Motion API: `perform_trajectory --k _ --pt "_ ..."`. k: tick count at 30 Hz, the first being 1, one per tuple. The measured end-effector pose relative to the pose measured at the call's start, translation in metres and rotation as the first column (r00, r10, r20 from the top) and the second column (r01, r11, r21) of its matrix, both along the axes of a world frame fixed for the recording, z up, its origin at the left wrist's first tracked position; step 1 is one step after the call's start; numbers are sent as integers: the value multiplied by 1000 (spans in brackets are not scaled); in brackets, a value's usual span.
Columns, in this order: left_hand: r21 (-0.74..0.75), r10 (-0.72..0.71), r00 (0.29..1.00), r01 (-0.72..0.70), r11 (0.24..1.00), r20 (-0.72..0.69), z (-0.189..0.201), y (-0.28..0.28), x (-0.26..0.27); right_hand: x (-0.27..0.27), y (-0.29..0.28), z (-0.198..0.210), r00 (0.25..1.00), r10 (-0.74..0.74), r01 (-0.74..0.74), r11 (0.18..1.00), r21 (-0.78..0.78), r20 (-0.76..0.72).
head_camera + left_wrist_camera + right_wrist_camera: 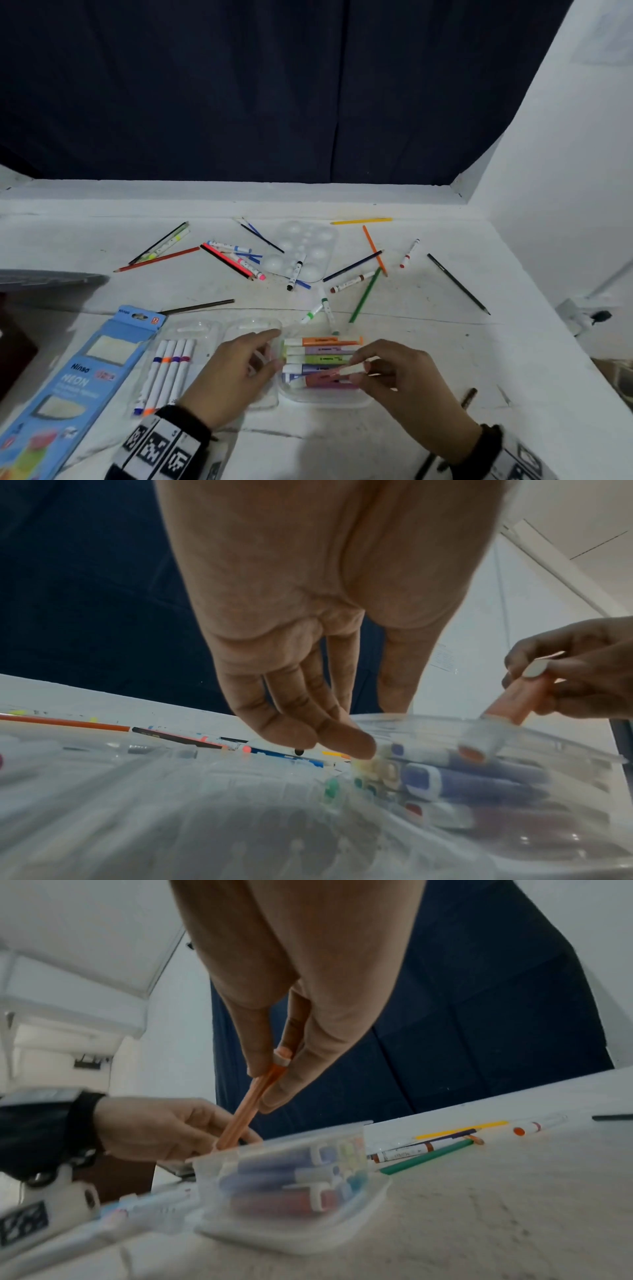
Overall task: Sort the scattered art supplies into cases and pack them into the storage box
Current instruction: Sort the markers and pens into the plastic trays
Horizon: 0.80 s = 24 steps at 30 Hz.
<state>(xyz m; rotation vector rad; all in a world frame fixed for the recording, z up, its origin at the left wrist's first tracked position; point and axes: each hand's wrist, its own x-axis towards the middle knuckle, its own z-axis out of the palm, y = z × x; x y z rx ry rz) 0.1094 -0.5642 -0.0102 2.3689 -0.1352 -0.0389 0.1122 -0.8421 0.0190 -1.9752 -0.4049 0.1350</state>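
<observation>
A clear plastic case [356, 399] near the table's front holds several pastel highlighters [322, 350] lying side by side. My right hand [359, 371] pinches a salmon highlighter [325, 377] by its white end, tilted down into the case. The right wrist view shows the same highlighter [250, 1104] between thumb and fingers [274, 1096], its lower end inside the case [291, 1231]. My left hand [270, 359] holds nothing, and its fingertips [346, 739] rest on the case's left edge [445, 721]. Loose markers and pencils [239, 257] lie scattered farther back.
A second clear tray with thin markers [171, 370] and a blue Neon box [78, 377] lie at the left. A white paint palette [301, 250] sits mid-table. A grey lid [51, 277] is at the far left. A white wall [548, 205] bounds the right.
</observation>
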Motion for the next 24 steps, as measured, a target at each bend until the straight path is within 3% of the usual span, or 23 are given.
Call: perform_trajectory --k 4,8,15,21,24 --pt "-22 -3 1000 3 1000 -7 1 -1 -1 -6 6 -5 998 13 -11 999 -31 63" --pt "-46 -18 1000 18 999 -5 3 -3 -2 -9 7 -7 976 74 -41 986 -161 204" --pt "-70 -29 1000 30 997 9 2 -1 -3 -6 11 -10 971 -30 60 991 -120 235" --pt "-55 -50 999 50 997 4 -1 2 -1 3 4 -24 924 60 109 906 -408 379" --pt "-73 -46 999 46 996 -1 -1 1 -1 2 2 -27 919 98 111 864 -490 382"
